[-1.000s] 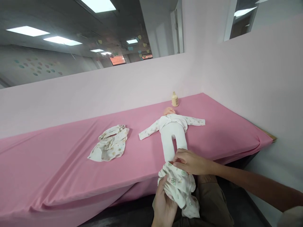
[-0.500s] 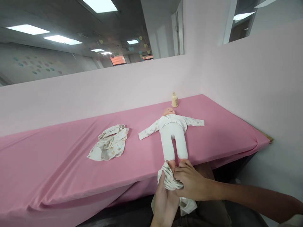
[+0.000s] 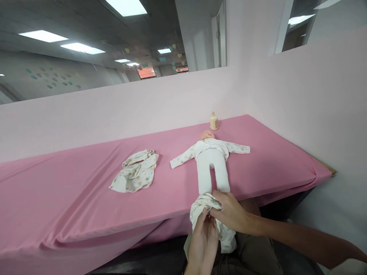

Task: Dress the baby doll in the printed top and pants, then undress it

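A baby doll (image 3: 212, 160) lies on its back at the table's front edge, wearing a printed long-sleeved top and white leg coverings. Bunched white printed baby pants (image 3: 200, 204) surround the ends of its legs, hiding the feet. My right hand (image 3: 231, 212) pinches the upper edge of the pants beside the doll's feet. Just below it, my left hand (image 3: 205, 233) is closed on the gathered cloth, thumb on the near side. Part of the pants hangs down over my lap.
A crumpled printed baby garment (image 3: 136, 172) rests on the pink sheet (image 3: 86, 183), left of the doll. Beyond the doll's head stands a cream pump bottle (image 3: 214, 122). Walls with a mirror (image 3: 100, 42) border the table at the back and right.
The bunched pants have moved up over the doll's feet, which showed before. My right hand has shifted up slightly with the cloth edge, and my left fingers have curled in.
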`<move>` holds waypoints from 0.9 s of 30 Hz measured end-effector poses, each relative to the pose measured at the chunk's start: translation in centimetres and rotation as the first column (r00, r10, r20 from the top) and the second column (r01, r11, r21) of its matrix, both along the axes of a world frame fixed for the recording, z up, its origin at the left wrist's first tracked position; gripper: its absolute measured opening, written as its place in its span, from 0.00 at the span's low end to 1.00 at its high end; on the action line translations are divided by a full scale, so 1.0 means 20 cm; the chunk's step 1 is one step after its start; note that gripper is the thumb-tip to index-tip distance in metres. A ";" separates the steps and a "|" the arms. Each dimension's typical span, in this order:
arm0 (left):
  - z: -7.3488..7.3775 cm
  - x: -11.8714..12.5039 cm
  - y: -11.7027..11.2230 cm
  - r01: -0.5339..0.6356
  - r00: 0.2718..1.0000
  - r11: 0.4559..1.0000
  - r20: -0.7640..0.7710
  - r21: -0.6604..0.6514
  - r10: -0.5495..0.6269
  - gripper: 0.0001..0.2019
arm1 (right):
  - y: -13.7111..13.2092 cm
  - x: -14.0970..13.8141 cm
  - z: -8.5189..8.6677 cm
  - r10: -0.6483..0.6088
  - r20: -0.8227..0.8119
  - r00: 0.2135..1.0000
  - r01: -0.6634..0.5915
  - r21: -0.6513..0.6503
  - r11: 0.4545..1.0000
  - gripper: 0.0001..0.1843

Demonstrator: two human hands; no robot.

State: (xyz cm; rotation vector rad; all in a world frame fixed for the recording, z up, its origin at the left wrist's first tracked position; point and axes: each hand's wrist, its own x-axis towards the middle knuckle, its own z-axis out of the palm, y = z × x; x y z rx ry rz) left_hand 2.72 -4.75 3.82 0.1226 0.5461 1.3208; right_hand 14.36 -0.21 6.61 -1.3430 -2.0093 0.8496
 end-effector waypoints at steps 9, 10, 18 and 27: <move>0.05 -0.04 -0.01 0.022 0.985 0.999 -0.171 0.038 -0.015 0.09 | 0.15 0.03 0.00 -0.010 -0.313 0.950 -0.042 -0.158 0.986 0.07; 0.06 -0.06 -0.01 0.026 0.980 0.999 -0.198 0.048 -0.016 0.08 | 0.17 0.04 0.00 -0.010 -0.325 0.946 -0.043 -0.157 0.987 0.07; 0.14 -0.22 0.07 0.021 0.871 0.995 -0.490 0.096 0.029 0.13 | 0.26 0.06 0.13 0.069 -0.270 0.960 -0.071 0.002 0.997 0.06; 0.03 -0.17 0.21 -0.053 0.628 0.984 -0.760 0.171 0.166 0.25 | 0.37 0.03 0.07 0.122 -0.207 0.971 -0.106 0.089 0.990 0.07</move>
